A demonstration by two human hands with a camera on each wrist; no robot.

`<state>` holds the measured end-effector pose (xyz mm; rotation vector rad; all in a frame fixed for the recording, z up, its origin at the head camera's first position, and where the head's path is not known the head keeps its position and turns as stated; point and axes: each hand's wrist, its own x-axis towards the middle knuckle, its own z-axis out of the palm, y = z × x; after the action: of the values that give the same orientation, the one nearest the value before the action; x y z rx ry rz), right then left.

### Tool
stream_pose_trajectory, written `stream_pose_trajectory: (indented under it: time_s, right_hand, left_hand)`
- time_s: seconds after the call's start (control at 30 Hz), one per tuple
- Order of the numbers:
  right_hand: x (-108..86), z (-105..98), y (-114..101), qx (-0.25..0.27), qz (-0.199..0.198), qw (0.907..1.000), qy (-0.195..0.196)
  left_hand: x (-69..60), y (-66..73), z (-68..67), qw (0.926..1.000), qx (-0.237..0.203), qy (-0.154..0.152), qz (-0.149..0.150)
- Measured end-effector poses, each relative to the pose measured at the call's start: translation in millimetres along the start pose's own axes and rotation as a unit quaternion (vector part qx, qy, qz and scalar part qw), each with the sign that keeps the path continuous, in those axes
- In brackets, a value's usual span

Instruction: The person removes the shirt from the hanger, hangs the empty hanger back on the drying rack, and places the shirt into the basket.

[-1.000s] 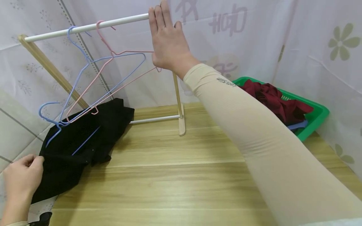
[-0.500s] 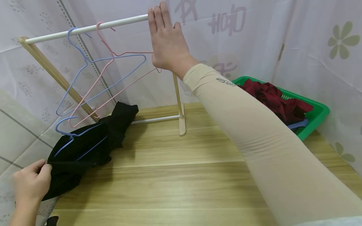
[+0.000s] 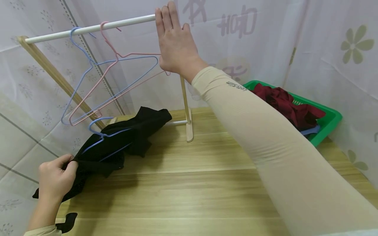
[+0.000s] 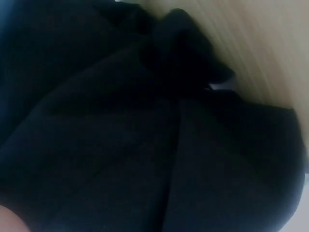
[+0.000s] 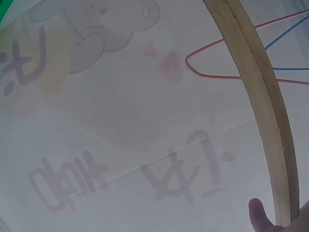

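Observation:
My left hand (image 3: 57, 180) pinches the edge of a black garment (image 3: 147, 123), whose exact kind the folds hide. Inside it sits a blue hanger (image 3: 101, 134), its hook and shoulders showing above the cloth. In the left wrist view the black cloth (image 4: 106, 145) fills most of the picture. With straight fingers, my right hand (image 3: 178, 46) rests on the right end of the clothes rack's white top bar (image 3: 127, 22). The right wrist view shows a fingertip (image 5: 258, 212) beside the rack's wooden post (image 5: 263, 106).
A blue hanger (image 3: 81, 78) and a pink hanger (image 3: 101, 80) hang from the bar above the garment. At the right, a green basket (image 3: 333, 116) holds dark red cloth (image 3: 292, 105) and something blue. The rack stands on a wooden table (image 3: 189, 190) before a printed curtain.
The left hand has moved right, carrying the black garment and its hanger along under the rack. The hanging hangers have swung. My right hand has stayed on the rack.

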<state>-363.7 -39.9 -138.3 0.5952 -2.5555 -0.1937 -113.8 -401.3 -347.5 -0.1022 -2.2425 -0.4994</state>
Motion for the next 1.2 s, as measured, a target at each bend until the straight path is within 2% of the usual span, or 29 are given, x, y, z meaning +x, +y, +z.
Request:
stream_pose_trajectory:
  time_s: [0.07,0.2,0.4,0.57,0.7,0.8,0.9,1.0,1.2]
  right_hand:
    - [-0.4,-0.2,0.6,0.000,0.000,1.0000,0.001]
    - [-0.3,-0.4,0.9,0.003,-0.001,1.0000,0.001]
    - [-0.8,-0.5,1.7,0.006,-0.004,1.0000,-0.004]
    - [-4.9,-0.7,6.9,0.015,-0.012,0.9997,-0.017]
    - [-7.0,-2.1,13.6,0.013,-0.021,0.9991,-0.035]
    - [-6.2,-4.0,17.0,0.014,-0.039,0.9982,-0.043]
    - [-5.2,-7.1,21.6,0.020,-0.060,0.9965,-0.054]
    - [-4.9,-12.6,29.1,0.024,-0.073,0.9943,-0.073]
    - [-7.4,-21.7,42.7,0.022,-0.090,0.9881,-0.123]
  left_hand:
    - [3.7,4.7,3.9,0.9996,-0.009,0.013,0.024]
    - [10.0,15.2,7.4,0.9977,-0.031,0.031,0.052]
    - [20.1,31.2,9.9,0.9960,-0.067,0.015,0.056]
    - [29.8,52.6,19.9,0.9907,-0.123,0.006,0.058]
    - [41.3,69.8,33.8,0.9833,-0.164,0.000,0.079]
    - [48.1,80.2,44.9,0.9781,-0.179,-0.005,0.107]
    - [51.9,90.8,55.6,0.9700,-0.198,-0.020,0.140]
    - [55.6,104.3,64.9,0.9595,-0.229,-0.032,0.160]
    - [68.0,133.9,77.6,0.9409,-0.308,-0.038,0.137]
